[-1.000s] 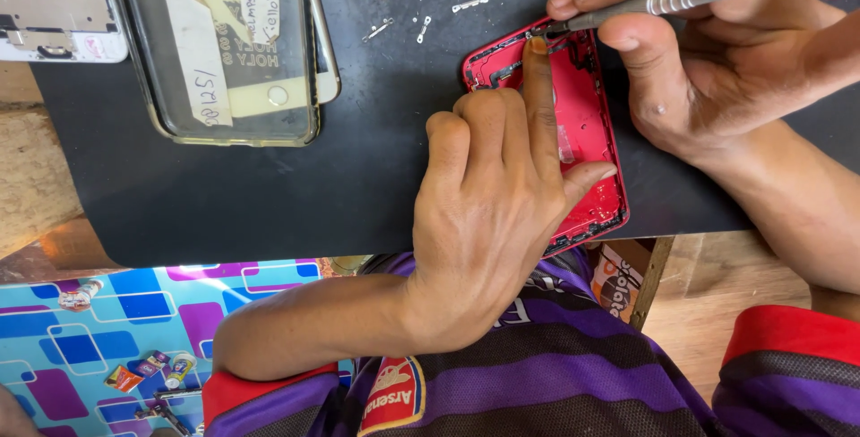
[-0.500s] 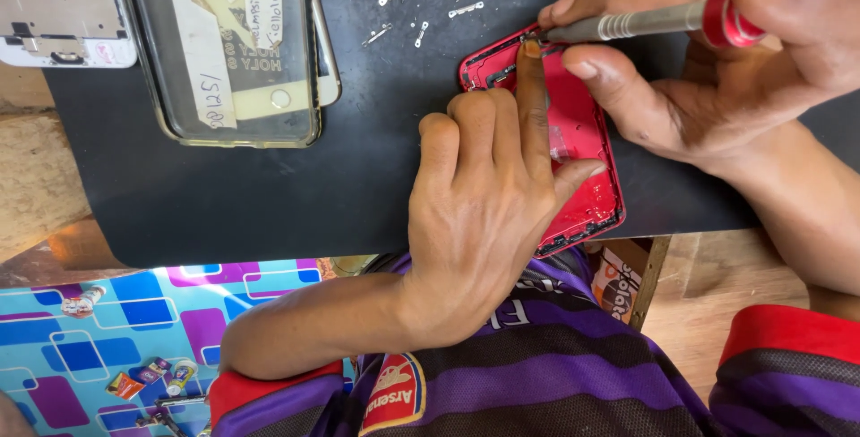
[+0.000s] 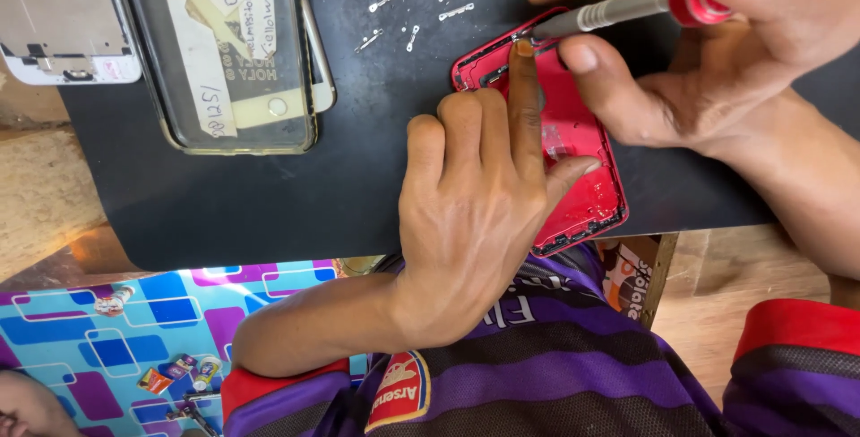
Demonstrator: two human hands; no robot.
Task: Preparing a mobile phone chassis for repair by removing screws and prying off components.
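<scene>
A red phone housing lies open-side up on a black mat. My left hand rests flat on the housing, its middle finger stretched to the top edge. My right hand grips a screwdriver with a grey metal shaft and a red collar. The tip touches the housing's top edge right beside my left fingertip. Much of the housing is hidden under my left hand.
Several small silver screws and brackets lie on the mat behind the housing. A clear phone case holding paper labels sits at the back left, next to a white phone screen frame. A blue and purple patterned sheet lies below the mat.
My right hand has shifted left and lower in view, so the screwdriver's red collar now shows fully. The tip stays at the housing's top edge. My left hand has held still.
</scene>
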